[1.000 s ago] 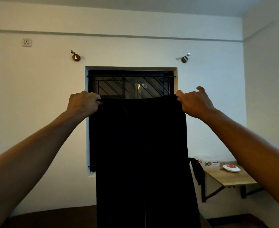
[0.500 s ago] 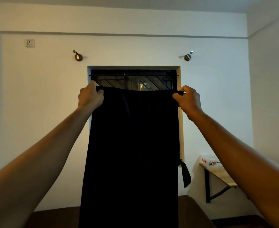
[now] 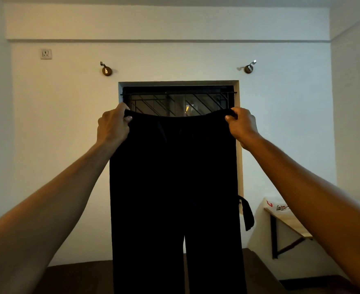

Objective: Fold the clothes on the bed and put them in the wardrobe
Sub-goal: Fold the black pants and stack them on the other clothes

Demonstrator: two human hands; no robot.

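While the black trousers point(image 3: 175, 187) hang full length in front of the barred window point(image 3: 178, 100), held up at arm's reach, the left hand point(image 3: 113, 126) pinches one end of the waistband and the right hand point(image 3: 241, 126) pinches the other, each grip clenched on the cloth with the thumb in front. The waistband sags a little between them, and the two legs part lower down; a loose tie point(image 3: 246, 213) dangles at the right side. To fold well from here, it seems best to pull the waistband taut and level, let the legs settle straight, then bring one hand across to the other so leg lies on leg, seams matching. The tie should be tucked in, or it may bunch the fold. Neither the wardrobe nor any other clothes are in view.
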